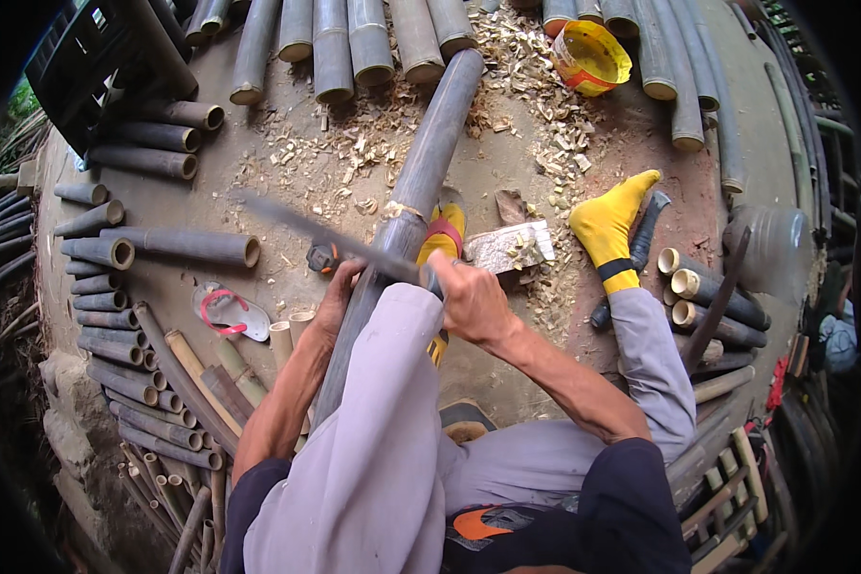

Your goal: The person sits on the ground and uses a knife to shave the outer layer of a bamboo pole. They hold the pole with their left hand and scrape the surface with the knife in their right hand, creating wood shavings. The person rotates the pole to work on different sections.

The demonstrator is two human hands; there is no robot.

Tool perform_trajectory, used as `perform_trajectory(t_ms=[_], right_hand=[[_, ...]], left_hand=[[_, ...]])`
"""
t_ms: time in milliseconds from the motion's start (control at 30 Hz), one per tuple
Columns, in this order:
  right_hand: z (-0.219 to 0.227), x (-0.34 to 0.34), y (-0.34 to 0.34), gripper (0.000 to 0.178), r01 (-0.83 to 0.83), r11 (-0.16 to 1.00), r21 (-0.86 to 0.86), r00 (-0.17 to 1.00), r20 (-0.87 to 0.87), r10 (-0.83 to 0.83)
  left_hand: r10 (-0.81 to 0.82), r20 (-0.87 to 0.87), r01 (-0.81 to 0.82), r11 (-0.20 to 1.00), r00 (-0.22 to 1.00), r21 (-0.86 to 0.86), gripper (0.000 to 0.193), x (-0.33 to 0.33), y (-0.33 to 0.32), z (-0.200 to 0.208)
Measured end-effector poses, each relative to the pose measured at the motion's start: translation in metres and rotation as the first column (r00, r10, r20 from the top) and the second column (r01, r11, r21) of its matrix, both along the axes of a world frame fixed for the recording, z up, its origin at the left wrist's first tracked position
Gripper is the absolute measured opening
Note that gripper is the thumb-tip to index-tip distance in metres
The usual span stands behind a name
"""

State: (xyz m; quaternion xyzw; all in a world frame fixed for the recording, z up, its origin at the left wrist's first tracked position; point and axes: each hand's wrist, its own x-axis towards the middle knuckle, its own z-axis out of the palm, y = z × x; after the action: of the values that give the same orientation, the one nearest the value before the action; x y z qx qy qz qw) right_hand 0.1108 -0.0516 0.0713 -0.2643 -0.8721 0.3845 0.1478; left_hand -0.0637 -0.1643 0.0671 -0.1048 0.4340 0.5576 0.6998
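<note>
A thick grey bamboo pole [434, 143] slants from the far middle toward me, passing beside my raised knee. My left hand [335, 304] is closed against the pole's left side, its fingers partly hidden. In my right hand [474, 298] is the dark handle of a long-bladed cutting tool [330, 228]. Its blade lies across the pole just nearer than a pale scraped joint and points to the far left; blur hides whether its edge has teeth. Under the pole rests my foot in a yellow sock [447, 216] and a red-strapped sandal.
Cut bamboo pieces [115, 253] line the left, with more poles [368, 43] at the back and tubes [713, 287] at right. Wood chips [555, 129] litter the ground. A yellow bucket [591, 59], a white flip-flop [230, 312] and a black-and-orange tape measure [322, 257] lie around.
</note>
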Motion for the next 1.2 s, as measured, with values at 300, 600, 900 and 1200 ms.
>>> perform_trajectory(t_ms=[300, 600, 900, 1200], right_hand=[[-0.011, 0.004, 0.013, 0.020, 0.034, 0.999, -0.036, 0.998, 0.062, -0.032], [-0.002, 0.003, 0.004, 0.020, -0.022, 1.000, -0.008, 0.997, 0.069, 0.022], [0.001, 0.006, 0.005, 0.020, -0.031, 0.999, 0.009, 0.994, 0.103, 0.030], [0.008, 0.001, 0.009, 0.020, -0.052, 0.999, 0.016, 0.992, 0.117, 0.050]], left_hand=[[0.023, 0.073, -0.018, 0.997, 0.997, -0.075, 0.052, 0.004, -0.001, 0.008], [-0.029, -0.083, 0.027, 0.999, 0.996, -0.016, 0.055, 0.001, -0.009, -0.002], [0.044, 0.165, -0.050, 0.998, 0.985, 0.030, 0.056, 0.004, 0.001, 0.011], [-0.039, -0.047, 0.034, 0.995, 0.998, -0.091, 0.059, 0.003, -0.009, 0.015]])
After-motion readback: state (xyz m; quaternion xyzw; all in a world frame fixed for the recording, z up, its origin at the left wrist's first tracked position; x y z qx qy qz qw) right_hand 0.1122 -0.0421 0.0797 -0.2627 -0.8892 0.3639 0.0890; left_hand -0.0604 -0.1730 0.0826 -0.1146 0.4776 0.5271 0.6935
